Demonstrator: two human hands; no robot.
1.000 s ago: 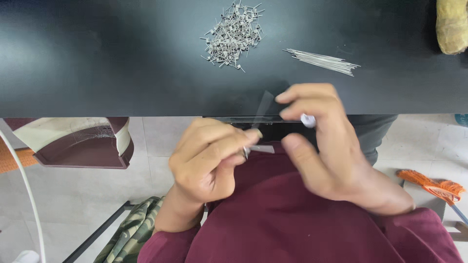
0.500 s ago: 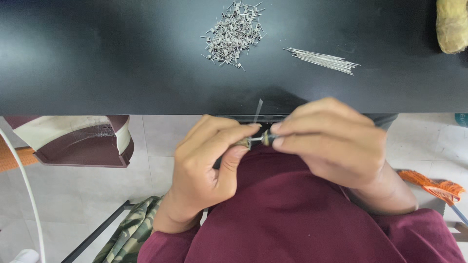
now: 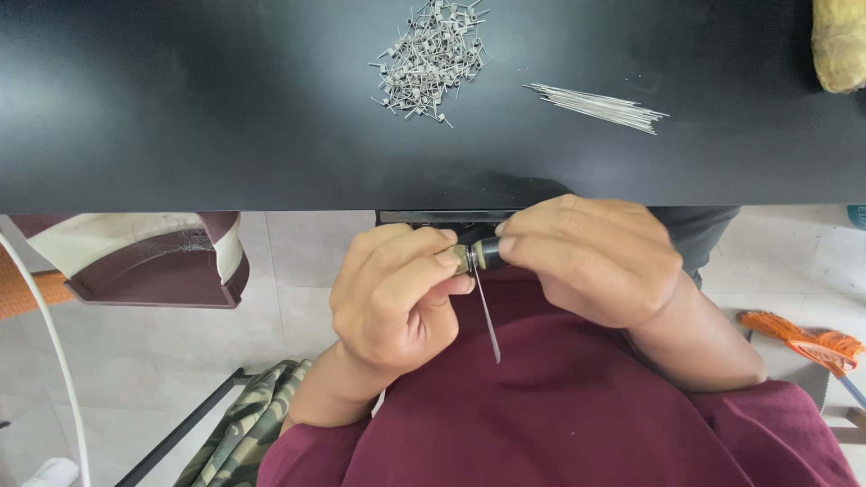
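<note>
Indoors | black table (image 3: 180,108), tiled floor (image 3: 298,261) | both hands pinch small tool (image 3: 480,255) with wire (image 3: 488,316)

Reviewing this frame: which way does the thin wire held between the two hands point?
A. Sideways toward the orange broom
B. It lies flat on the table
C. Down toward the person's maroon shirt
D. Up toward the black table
C: the thin wire hangs down from the small dark tool pinched between the left hand and right hand, over the maroon shirt.
</note>
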